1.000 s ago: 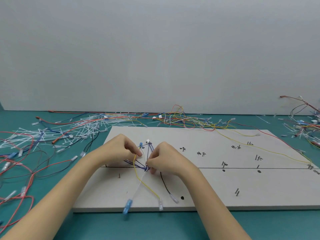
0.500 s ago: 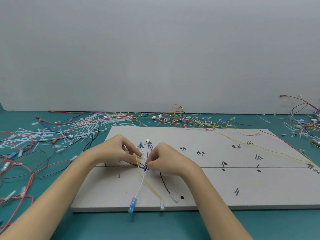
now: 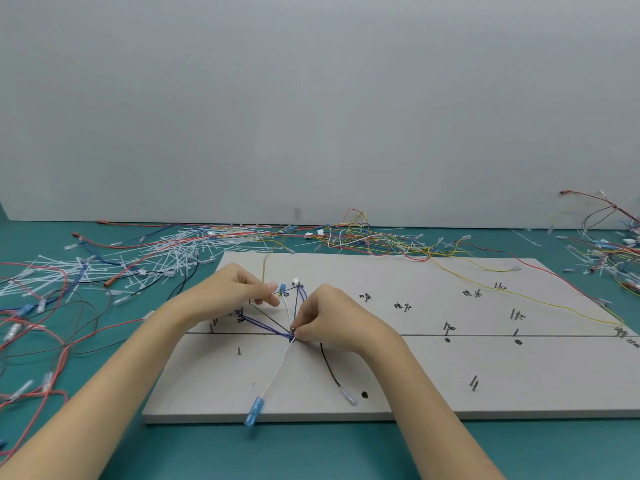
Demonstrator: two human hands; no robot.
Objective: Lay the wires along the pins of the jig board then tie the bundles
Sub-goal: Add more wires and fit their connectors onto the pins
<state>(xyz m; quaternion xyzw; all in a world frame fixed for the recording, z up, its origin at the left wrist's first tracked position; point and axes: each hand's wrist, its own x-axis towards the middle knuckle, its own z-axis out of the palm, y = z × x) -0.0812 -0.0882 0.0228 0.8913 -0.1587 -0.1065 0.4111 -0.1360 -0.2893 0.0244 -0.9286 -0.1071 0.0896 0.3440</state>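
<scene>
A beige jig board (image 3: 415, 375) with small metal pins and handwritten marks lies on the teal table. My right hand (image 3: 332, 320) pinches a bundle of blue and purple wires (image 3: 273, 330) where they cross at a pin near the board's middle line. My left hand (image 3: 235, 294) pinches a yellow wire (image 3: 264, 271) whose blurred end sticks up behind the fingers. A white wire with a blue terminal (image 3: 254, 412) runs from the bundle to the front edge. Beside it, a black wire with a clear terminal (image 3: 348, 398) lies on the board.
Several white zip ties (image 3: 156, 258) are heaped left of the board among red and black loose wires (image 3: 41, 327). More tangled wires (image 3: 363, 237) lie behind the board and at the far right (image 3: 616, 251). A long yellow wire (image 3: 519, 299) crosses the board's right half.
My left hand has pulled the yellow wire up and away; its end no longer trails to the front edge. My right hand stays pinched at the crossing.
</scene>
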